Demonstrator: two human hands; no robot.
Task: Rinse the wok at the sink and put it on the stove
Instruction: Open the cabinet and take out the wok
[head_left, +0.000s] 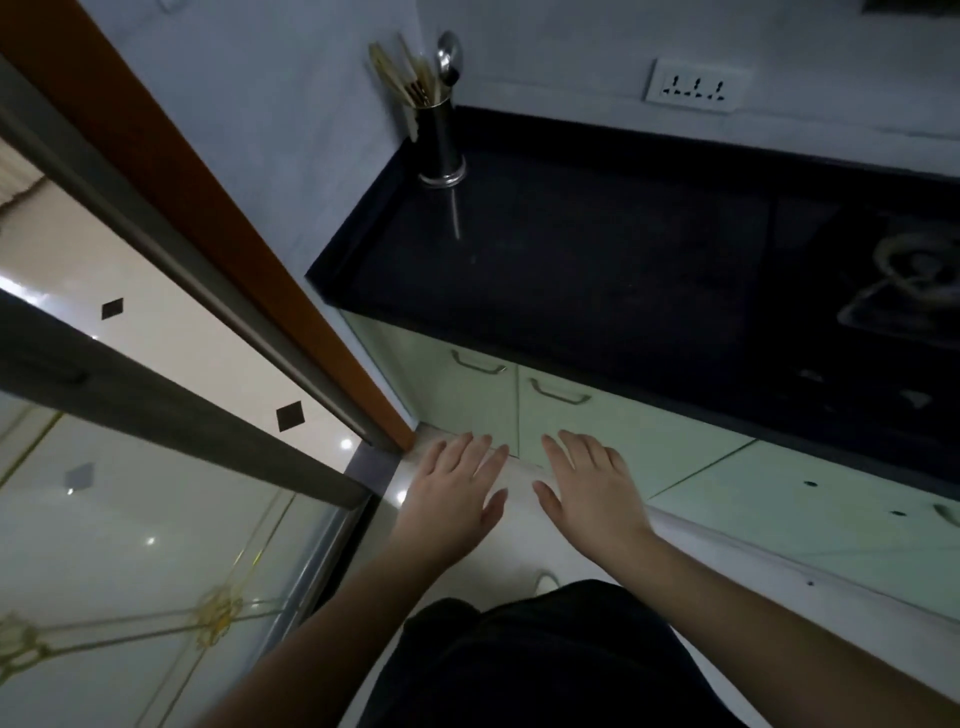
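My left hand (453, 488) and my right hand (589, 486) hang side by side, palms down and fingers spread, holding nothing, in front of the cabinet doors below the counter. The stove (904, 291) is a dark glass hob with a round burner at the right edge of the black countertop (545, 244). No wok and no sink are in view.
A steel utensil holder (440, 140) with spoons and chopsticks stands in the counter's back left corner. A wall socket (696, 85) sits above the counter. Pale green cabinet doors (561, 410) run below. A glass sliding door (171, 519) and orange door frame (208, 208) are on the left.
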